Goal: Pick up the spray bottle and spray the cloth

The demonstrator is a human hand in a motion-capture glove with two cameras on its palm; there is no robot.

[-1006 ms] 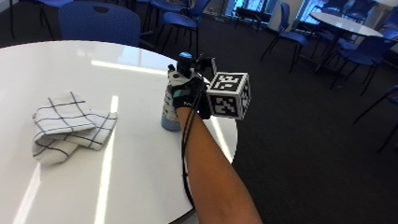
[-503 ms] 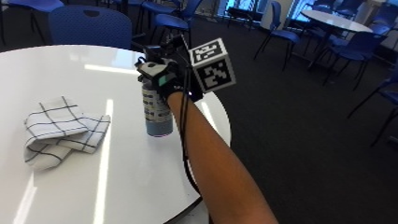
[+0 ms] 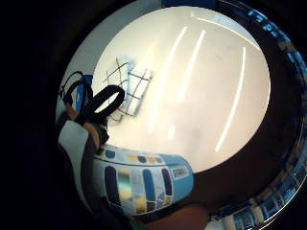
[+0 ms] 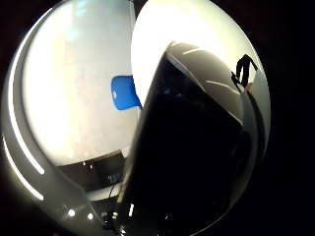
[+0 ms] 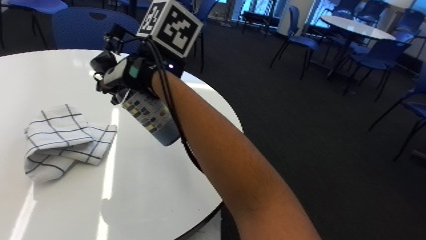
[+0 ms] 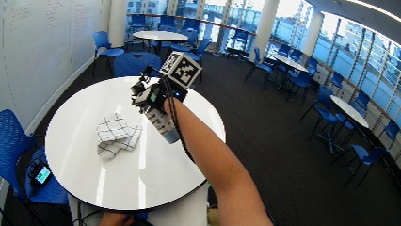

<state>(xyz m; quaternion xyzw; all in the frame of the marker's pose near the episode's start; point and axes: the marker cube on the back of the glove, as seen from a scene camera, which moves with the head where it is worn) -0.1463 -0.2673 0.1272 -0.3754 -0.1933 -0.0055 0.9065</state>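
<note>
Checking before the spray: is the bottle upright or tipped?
Tipped: the right hand holds the bottle off the table, base slanted away from the cloth.

White grid-checked folded cloth (image 5: 63, 141) lies on round white tabletop (image 5: 140, 200); tilted blue-labelled spray bottle (image 5: 152, 118) held above tabletop, right of cloth, apart.

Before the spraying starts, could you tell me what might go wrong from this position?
The spray bottle is lifted off the table and tilted in the right hand, its top toward the cloth. The cloth lies off to one side, apart from the bottle, so the spray may land on bare table instead. The hand grips only the upper part, and the body hangs below unsupported, so squeezing the trigger could swing the bottle and upset the aim.
</note>
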